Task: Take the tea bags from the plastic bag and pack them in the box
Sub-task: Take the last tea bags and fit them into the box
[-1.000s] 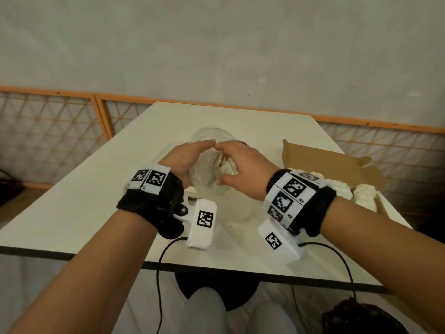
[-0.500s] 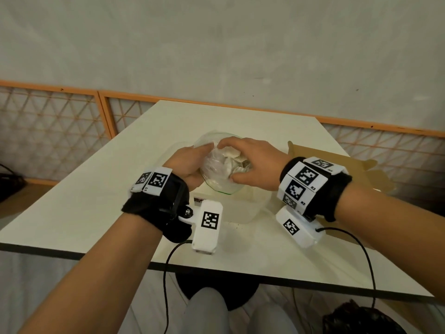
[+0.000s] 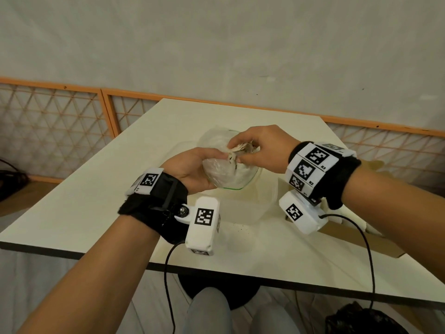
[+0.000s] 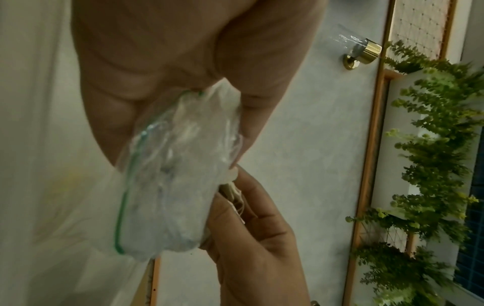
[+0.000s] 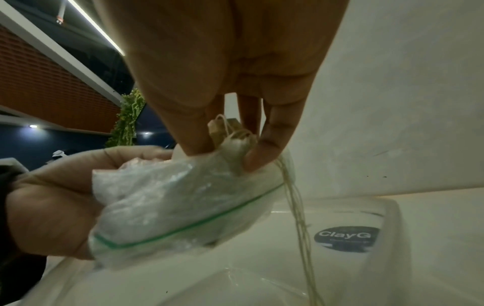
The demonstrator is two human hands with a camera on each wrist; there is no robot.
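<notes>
Left hand: fingers curled round the plastic bag, above the clear box.
Right hand: fingertips pinching tea bags at the bag's mouth.

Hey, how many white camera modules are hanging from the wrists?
2. One camera module hangs below the left wrist, the other below the right wrist, beside the clear tub. None seems hidden.

"ClayG" on round dark sticker of clear container.
</notes>
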